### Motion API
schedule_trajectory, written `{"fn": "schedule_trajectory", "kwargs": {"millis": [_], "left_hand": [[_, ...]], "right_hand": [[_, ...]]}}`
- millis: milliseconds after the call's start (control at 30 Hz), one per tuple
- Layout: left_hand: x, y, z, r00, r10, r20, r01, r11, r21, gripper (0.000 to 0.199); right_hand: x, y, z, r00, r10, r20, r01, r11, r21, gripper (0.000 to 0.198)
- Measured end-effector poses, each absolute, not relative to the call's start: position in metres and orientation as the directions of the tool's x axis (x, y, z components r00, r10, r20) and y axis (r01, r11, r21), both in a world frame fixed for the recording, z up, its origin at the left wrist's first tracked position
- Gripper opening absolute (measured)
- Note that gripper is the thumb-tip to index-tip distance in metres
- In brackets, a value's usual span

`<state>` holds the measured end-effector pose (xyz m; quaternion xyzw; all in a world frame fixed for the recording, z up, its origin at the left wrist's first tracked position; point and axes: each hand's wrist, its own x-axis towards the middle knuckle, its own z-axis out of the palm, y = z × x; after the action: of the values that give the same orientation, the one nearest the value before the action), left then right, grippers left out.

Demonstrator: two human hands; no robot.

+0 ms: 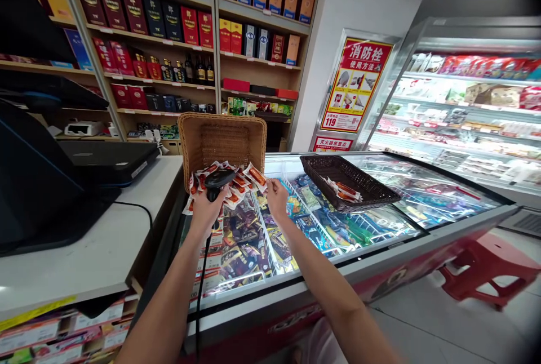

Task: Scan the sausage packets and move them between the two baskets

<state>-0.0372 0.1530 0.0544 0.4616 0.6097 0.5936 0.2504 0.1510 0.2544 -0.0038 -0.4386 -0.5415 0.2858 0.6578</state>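
My left hand is wrapped round the handle of a black barcode scanner, whose cord hangs down over the freezer front. Between the fingertips of my right hand is the corner of a packaged sausage in a clear and white wrapper. Several more wrapped sausages lie in a pile at the mouth of a tan wicker basket, tipped on its side on the freezer. Farther right, a dark brown woven tray holds a few wrapped sausages.
Beneath the sliding glass, the chest freezer holds packaged goods in wire baskets. A white counter with a black checkout machine stands left. Shelves of boxed bottles line the back. A red stool and a lit refrigerated display are right.
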Motion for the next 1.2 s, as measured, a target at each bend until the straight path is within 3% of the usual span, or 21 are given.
{"fn": "schedule_trajectory", "kwargs": {"millis": [200,1200], "left_hand": [[-0.027,0.154,0.045,-0.338,0.915,0.222,0.357,-0.094,0.929,0.044],[-0.021,0.154,0.044,-0.281,0.935,0.217,0.316,-0.124,0.941,0.049]], "right_hand": [[0.172,0.245,-0.007,0.331,0.760,0.559,0.280,0.486,-0.828,0.042],[0.177,0.247,-0.002,0.353,0.745,0.566,0.278,0.494,-0.824,0.043]]}}
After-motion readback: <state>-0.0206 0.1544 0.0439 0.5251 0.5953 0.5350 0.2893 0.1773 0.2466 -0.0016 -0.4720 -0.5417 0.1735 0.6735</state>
